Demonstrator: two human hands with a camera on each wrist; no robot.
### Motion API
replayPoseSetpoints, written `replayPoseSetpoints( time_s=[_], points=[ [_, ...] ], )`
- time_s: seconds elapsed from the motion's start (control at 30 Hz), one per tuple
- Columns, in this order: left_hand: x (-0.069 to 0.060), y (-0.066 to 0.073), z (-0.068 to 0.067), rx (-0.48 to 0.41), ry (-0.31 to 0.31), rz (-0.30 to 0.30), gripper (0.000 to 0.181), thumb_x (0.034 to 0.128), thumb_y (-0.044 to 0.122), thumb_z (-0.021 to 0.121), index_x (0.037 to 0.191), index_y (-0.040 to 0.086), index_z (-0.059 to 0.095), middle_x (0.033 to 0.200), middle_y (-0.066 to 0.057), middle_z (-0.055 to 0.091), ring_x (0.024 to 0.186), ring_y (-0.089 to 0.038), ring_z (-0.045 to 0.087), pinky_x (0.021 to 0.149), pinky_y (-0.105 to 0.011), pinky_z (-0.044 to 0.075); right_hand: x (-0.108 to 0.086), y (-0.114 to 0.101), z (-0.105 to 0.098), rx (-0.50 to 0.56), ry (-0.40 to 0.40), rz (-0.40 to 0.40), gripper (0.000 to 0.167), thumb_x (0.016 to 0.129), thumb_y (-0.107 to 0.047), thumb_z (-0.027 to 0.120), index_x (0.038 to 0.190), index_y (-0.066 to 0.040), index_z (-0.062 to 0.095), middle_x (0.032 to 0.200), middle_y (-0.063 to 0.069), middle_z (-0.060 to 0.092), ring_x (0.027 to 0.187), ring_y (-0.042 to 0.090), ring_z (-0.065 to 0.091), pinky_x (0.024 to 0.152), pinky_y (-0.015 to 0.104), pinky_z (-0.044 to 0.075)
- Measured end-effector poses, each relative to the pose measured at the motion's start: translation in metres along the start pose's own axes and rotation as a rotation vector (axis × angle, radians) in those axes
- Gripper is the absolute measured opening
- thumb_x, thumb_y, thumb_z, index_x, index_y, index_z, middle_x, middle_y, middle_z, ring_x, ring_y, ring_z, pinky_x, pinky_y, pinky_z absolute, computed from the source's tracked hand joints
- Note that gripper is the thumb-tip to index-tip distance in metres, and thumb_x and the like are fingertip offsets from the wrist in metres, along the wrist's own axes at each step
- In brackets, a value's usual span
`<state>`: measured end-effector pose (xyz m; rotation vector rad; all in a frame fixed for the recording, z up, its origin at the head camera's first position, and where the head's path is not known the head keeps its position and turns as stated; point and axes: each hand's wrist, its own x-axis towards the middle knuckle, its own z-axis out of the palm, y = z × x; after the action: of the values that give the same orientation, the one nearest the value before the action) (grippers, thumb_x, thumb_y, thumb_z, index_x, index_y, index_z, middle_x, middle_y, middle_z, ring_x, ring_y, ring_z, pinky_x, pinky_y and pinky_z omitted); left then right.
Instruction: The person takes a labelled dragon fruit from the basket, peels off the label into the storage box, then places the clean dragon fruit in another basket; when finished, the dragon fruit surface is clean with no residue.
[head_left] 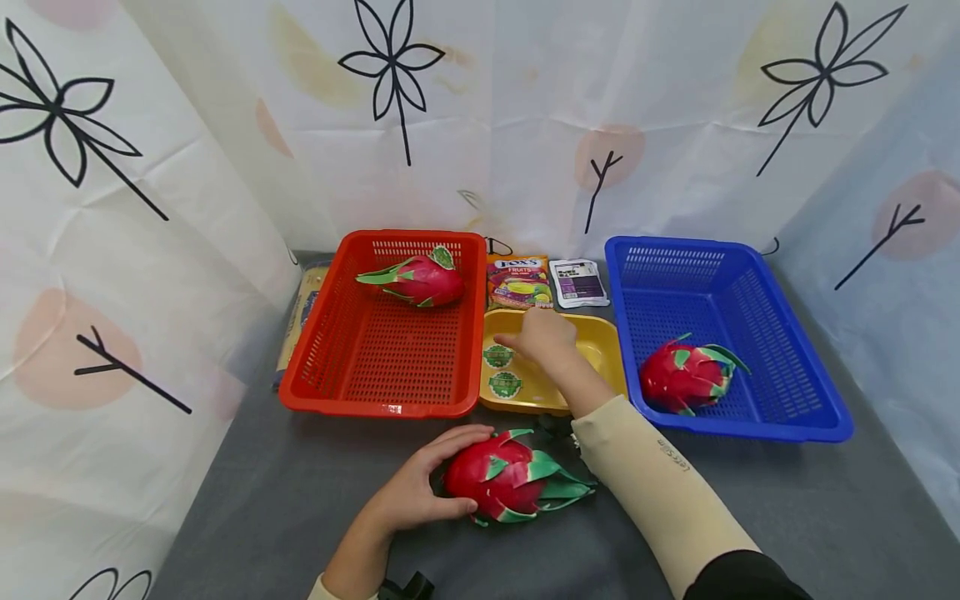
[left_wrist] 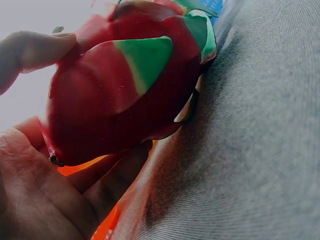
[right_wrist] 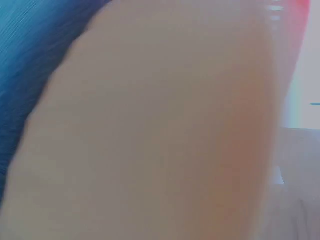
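A red dragon fruit (head_left: 495, 475) with green-tipped scales lies on the grey table, its leafy end pointing right. My left hand (head_left: 420, 483) grips its blunt end, thumb on the near side and fingers on the far side; the left wrist view shows the thumb and fingers around the fruit (left_wrist: 110, 95). Over the yellow tray (head_left: 603, 350) is my right hand (head_left: 543, 337), its thumb pointing left and its other fingertips hidden. Two round green stickers (head_left: 505, 384) sit at the tray's left side. The right wrist view is mostly blocked by a blurred, skin-toned surface.
Left of the tray stands a red basket (head_left: 382, 410) holding a dragon fruit (head_left: 423, 281) with a round green sticker (head_left: 442, 257). On the right, a blue basket (head_left: 787, 429) holds another dragon fruit (head_left: 682, 377). A candy bag (head_left: 519, 282) and a white packet (head_left: 579, 283) lie behind the tray.
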<state>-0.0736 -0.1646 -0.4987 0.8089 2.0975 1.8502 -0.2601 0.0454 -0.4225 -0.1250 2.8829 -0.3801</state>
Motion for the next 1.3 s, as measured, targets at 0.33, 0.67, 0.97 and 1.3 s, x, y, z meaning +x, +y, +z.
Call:
replayPoseSetpoints(
  time_s=[0.33, 0.67, 0.97, 1.3],
  points=[
    [0.0, 0.001, 0.0, -0.003, -0.01, 0.065, 0.071, 0.0847, 0.016, 0.082, 0.148, 0.006, 0.052, 0.153, -0.013, 0.047, 0.139, -0.03, 0.042, 0.104, -0.042, 0.05, -0.079, 0.016, -0.038, 0.261, 0.039, -0.271, 0.032, 0.095, -0.048, 0.069, 0.088, -0.016, 0.073, 0.07, 0.0, 0.059, 0.066, 0.02, 0.053, 0.061, 0.034, 0.043],
    [0.001, 0.001, -0.002, 0.033, -0.011, 0.076, 0.072, 0.0845, 0.018, 0.082, 0.149, 0.007, 0.052, 0.153, -0.014, 0.047, 0.138, -0.03, 0.043, 0.104, -0.043, 0.049, -0.141, 0.04, -0.02, 0.49, 0.027, -0.447, 0.013, 0.092, -0.032, 0.078, 0.095, -0.02, 0.074, 0.083, -0.009, 0.063, 0.08, 0.012, 0.06, 0.075, 0.034, 0.056],
    [0.001, 0.0, -0.001, 0.047, -0.002, 0.022, 0.076, 0.0823, 0.024, 0.083, 0.15, 0.01, 0.051, 0.155, -0.005, 0.046, 0.141, -0.026, 0.041, 0.104, -0.043, 0.05, -0.173, 0.064, 0.012, 0.53, -0.076, -0.587, 0.024, 0.087, -0.033, 0.083, 0.105, -0.02, 0.074, 0.102, -0.008, 0.067, 0.096, 0.017, 0.063, 0.085, 0.038, 0.058],
    [0.0, -0.002, 0.0, 0.032, -0.017, 0.034, 0.076, 0.0834, 0.023, 0.082, 0.151, 0.008, 0.05, 0.156, -0.006, 0.045, 0.141, -0.027, 0.041, 0.103, -0.043, 0.05, -0.183, 0.068, 0.053, 0.538, 0.222, -0.641, 0.029, 0.078, -0.011, 0.09, 0.097, -0.022, 0.072, 0.101, -0.015, 0.067, 0.095, 0.007, 0.063, 0.085, 0.033, 0.058]
  ],
)
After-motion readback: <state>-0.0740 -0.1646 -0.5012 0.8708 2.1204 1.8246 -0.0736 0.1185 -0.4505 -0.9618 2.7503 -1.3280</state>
